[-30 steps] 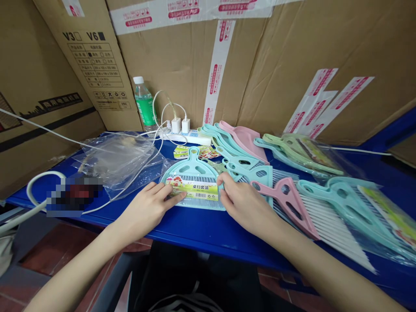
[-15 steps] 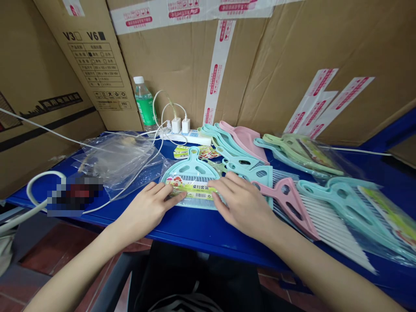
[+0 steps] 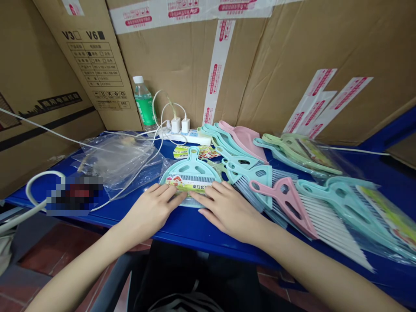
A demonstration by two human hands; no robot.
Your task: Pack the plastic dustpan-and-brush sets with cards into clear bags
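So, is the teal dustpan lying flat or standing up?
Flat: the teal dustpan lies on the blue table, left hand and right hand on top.

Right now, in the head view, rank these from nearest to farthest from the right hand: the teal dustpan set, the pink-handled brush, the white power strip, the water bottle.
1. Teal dustpan set: under the fingers of the right hand, to its left.
2. Pink-handled brush: just right of the hand.
3. White power strip: at the back, against the cardboard.
4. Water bottle: farthest, back left.

Aqua dustpan (image 3: 191,166), lying flat, grey-bristled brush (image 3: 191,177) on top, yellow-green label (image 3: 185,186)
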